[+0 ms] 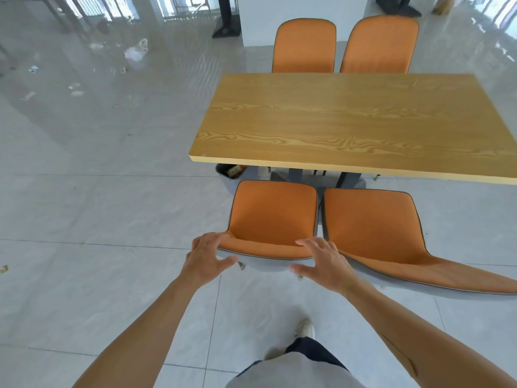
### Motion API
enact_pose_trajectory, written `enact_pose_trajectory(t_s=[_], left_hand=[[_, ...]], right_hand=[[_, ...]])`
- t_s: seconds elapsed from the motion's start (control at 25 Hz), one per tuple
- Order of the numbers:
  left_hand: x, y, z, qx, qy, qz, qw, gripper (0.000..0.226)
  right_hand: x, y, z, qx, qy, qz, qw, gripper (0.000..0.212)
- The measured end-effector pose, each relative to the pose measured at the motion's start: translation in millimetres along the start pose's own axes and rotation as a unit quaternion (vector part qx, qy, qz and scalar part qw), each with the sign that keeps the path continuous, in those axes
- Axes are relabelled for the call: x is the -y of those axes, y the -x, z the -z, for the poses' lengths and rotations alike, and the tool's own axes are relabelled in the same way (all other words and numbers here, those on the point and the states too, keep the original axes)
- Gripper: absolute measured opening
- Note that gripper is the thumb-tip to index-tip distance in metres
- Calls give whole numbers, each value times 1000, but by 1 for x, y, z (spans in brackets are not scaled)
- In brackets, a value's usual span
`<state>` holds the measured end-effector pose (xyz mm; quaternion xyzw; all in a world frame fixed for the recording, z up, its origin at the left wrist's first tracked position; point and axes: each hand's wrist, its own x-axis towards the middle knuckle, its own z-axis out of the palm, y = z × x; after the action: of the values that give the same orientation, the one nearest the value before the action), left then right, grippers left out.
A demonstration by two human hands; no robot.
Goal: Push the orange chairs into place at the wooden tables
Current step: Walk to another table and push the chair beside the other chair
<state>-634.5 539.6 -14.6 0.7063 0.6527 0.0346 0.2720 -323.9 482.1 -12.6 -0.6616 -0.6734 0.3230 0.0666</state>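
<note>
Reaching with your left hand (pixel 205 257) and right hand (pixel 324 263), both spread wide and holding nothing, you frame the backrest of the near-left orange padded chair (pixel 272 219), just short of the rectangular wooden table (pixel 349 121). Pushing unevenly could skew it into the near-right orange chair (pixel 375 228).

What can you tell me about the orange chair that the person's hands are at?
The near left chair has an orange cloth-like seat and back with dark piping and a grey shell underneath. It stands upright on the tiled floor, seat facing the wooden table, not yet tucked under it. The left hand and right hand, fingers spread, are at the two ends of its backrest top. Another orange chair stands close on its right.
</note>
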Motion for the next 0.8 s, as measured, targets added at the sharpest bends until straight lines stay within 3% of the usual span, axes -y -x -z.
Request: enact_pose_trajectory(t_s=[0.28,0.44,0.8], left_hand=[[7,-26,-5,77,-4,-19,997,64],[15,-44,-1,138,-9,-30,990,79],[21,-66,4,181,-56,-92,978,92]], right_hand=[[5,-18,-10,38,-5,-31,999,70],[14,-24,-25,28,-22,-70,997,69],[39,-44,-44,20,18,-137,990,88]])
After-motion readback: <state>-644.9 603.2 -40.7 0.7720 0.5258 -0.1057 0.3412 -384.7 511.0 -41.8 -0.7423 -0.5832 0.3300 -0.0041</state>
